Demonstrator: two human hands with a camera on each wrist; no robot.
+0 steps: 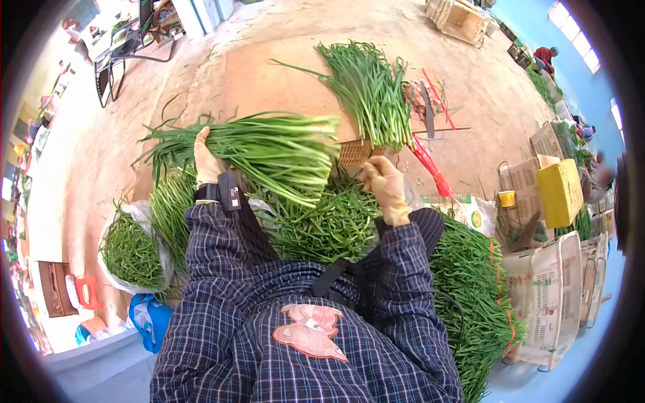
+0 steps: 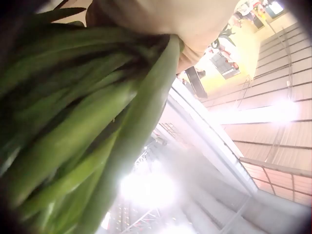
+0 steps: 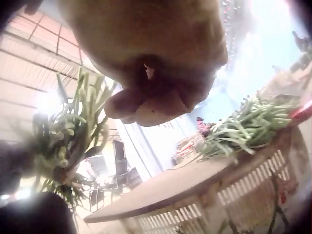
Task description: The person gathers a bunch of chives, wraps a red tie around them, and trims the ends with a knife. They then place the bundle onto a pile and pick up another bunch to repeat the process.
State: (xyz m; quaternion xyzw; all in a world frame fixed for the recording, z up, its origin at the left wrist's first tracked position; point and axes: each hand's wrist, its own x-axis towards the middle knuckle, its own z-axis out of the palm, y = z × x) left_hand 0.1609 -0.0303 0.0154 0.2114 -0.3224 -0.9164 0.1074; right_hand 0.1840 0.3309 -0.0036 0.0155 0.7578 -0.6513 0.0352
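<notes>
My gloved left hand grips a thick bunch of garlic chives by its leafy side, the pale cut ends pointing right. In the left wrist view, broad green leaves spread out from under the palm. My gloved right hand is raised to the right of those ends, its fingers curled in with nothing visible between them. A second bunch of chives lies on the board ahead, and in the right wrist view this bunch rests near the board's edge. Loose chives are heaped below both hands.
Red ties and a dark blade lie right of the bunch on the board. Bundled chives are stacked at my right, near plastic crates and a yellow container. A bag of chives stands at left.
</notes>
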